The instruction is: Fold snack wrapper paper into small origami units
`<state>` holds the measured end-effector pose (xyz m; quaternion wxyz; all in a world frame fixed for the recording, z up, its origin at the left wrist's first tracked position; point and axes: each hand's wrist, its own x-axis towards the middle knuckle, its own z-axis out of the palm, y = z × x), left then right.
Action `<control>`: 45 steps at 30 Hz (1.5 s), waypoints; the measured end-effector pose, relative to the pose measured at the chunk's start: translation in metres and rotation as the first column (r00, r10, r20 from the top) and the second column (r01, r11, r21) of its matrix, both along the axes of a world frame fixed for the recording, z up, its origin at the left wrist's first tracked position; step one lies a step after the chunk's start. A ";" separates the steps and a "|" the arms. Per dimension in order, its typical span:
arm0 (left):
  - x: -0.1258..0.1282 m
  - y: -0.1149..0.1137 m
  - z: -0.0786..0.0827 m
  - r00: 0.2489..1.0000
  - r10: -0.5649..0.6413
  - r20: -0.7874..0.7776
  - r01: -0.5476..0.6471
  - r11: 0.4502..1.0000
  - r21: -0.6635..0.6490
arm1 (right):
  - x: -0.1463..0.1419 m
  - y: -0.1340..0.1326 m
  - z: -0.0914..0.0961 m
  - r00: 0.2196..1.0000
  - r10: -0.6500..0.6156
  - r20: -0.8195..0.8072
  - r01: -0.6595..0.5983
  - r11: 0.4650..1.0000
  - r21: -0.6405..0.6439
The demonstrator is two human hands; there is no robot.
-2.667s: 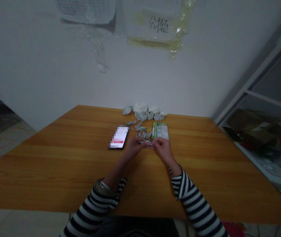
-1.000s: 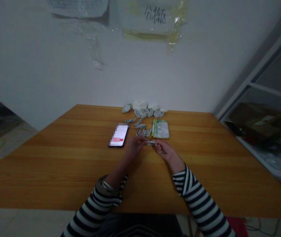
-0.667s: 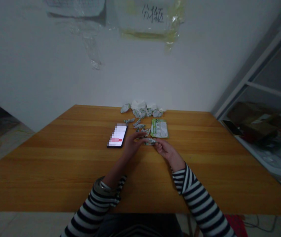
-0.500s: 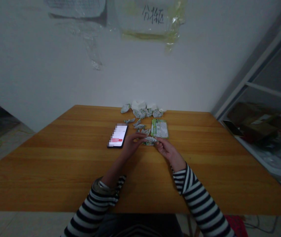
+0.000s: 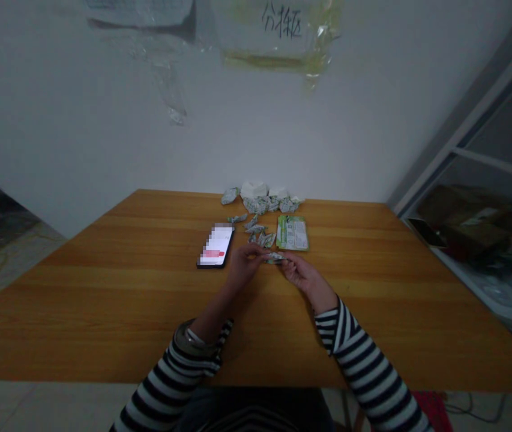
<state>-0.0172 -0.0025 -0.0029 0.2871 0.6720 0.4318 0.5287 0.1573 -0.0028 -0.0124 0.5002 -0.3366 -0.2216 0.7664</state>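
My left hand [image 5: 242,267] and my right hand [image 5: 301,273] meet over the wooden table [image 5: 102,288], both pinching a small folded green-and-white paper piece [image 5: 274,258] between the fingertips. Just beyond it lie several similar folded pieces [image 5: 258,233] in a loose row. A flat green-and-white packet [image 5: 292,233] lies to their right. A phone [image 5: 216,245] with a lit screen lies left of my left hand. Both sleeves are black-and-white striped.
A heap of crumpled white and printed paper [image 5: 260,198] sits at the table's far edge against the white wall. Taped sheets [image 5: 278,36] hang on the wall above. A metal-framed shelf [image 5: 476,198] with boxes stands to the right.
My hands have stayed in place, working the folded piece between the fingertips; my left fingers opened briefly and pinched it again. The view shifted slightly.
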 end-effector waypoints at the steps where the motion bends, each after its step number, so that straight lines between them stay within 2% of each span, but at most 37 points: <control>1: 0.000 -0.001 0.000 1.000 0.008 -0.017 -0.008 1.000 0.017 | 0.000 -0.001 0.000 1.000 -0.003 0.023 0.003 1.000 0.005; 5: -0.002 -0.004 0.004 0.994 0.072 -0.087 -0.067 0.996 0.060 | -0.005 -0.006 0.004 0.992 -0.065 0.110 0.058 0.996 0.066; 7: -0.003 -0.004 0.006 0.990 0.089 -0.108 -0.083 0.995 0.054 | -0.008 -0.008 0.008 0.967 -0.142 0.210 0.095 0.971 0.219; 8: -0.004 -0.003 0.007 0.991 0.079 -0.110 -0.074 0.996 0.046 | -0.010 -0.009 0.010 0.939 -0.185 0.291 0.081 0.939 0.335; 10: -0.003 -0.002 0.007 0.994 0.047 -0.100 -0.044 0.999 0.030 | -0.011 -0.010 0.012 0.841 -0.289 0.458 -0.012 0.835 0.550; 12: -0.002 -0.001 0.006 0.996 0.012 -0.087 -0.012 1.000 0.010 | -0.011 -0.012 0.012 0.735 -0.385 0.558 -0.093 0.758 0.646; 15: 0.000 0.001 0.001 0.996 -0.048 -0.081 0.045 0.998 -0.031 | -0.011 -0.014 0.006 0.621 -0.497 0.606 -0.106 0.713 0.693; 18: 0.000 0.002 -0.004 0.995 -0.066 -0.072 0.062 0.997 -0.049 | -0.014 -0.016 0.001 0.559 -0.561 0.611 -0.123 0.672 0.730; 21: -0.002 0.003 -0.007 0.997 -0.058 -0.047 0.056 0.997 -0.050 | -0.019 -0.013 -0.003 0.539 -0.562 0.628 -0.138 0.676 0.724; 23: -0.004 0.004 -0.007 0.997 -0.043 -0.062 0.039 0.998 -0.053 | -0.019 -0.011 -0.003 0.554 -0.528 0.644 -0.165 0.689 0.706; 25: -0.007 0.005 -0.005 0.995 0.027 -0.098 -0.026 1.000 0.006 | -0.016 -0.009 -0.002 0.582 -0.515 0.630 -0.169 0.681 0.713; 27: -0.009 0.005 -0.001 0.986 0.143 -0.086 -0.134 0.986 0.104 | -0.010 -0.010 0.001 0.588 -0.567 0.578 -0.107 0.653 0.750; 29: -0.012 0.005 0.003 0.964 0.265 -0.025 -0.257 0.950 0.178 | -0.004 -0.013 0.006 0.536 -0.680 0.501 0.031 0.608 0.793; 32: -0.014 0.003 0.008 0.924 0.376 0.070 -0.382 0.905 0.189 | 0.003 -0.018 0.014 0.397 -0.844 0.361 0.247 0.478 0.843; 34: -0.014 0.002 0.010 0.906 0.408 0.116 -0.423 0.891 0.164 | 0.004 -0.019 0.017 0.364 -0.881 0.302 0.267 0.409 0.872; 35: -0.014 0.001 0.011 0.900 0.415 0.134 -0.432 0.889 0.151 | 0.003 -0.018 0.017 0.376 -0.873 0.309 0.213 0.406 0.889; 37: -0.013 0.001 0.011 0.894 0.420 0.154 -0.440 0.888 0.137 | 0.001 -0.015 0.014 0.403 -0.826 0.393 0.021 0.438 0.899; 38: -0.013 0.001 0.010 0.894 0.419 0.159 -0.440 0.888 0.134 | -0.001 -0.012 0.011 0.401 -0.798 0.450 -0.081 0.458 0.885; 40: -0.012 0.002 0.009 0.893 0.420 0.160 -0.440 0.889 0.123 | -0.002 -0.007 0.004 0.368 -0.774 0.515 -0.176 0.486 0.856; 45: -0.013 0.002 0.006 0.896 0.418 0.148 -0.433 0.898 0.084 | 0.004 0.006 -0.013 0.331 -0.792 0.513 -0.037 0.533 0.846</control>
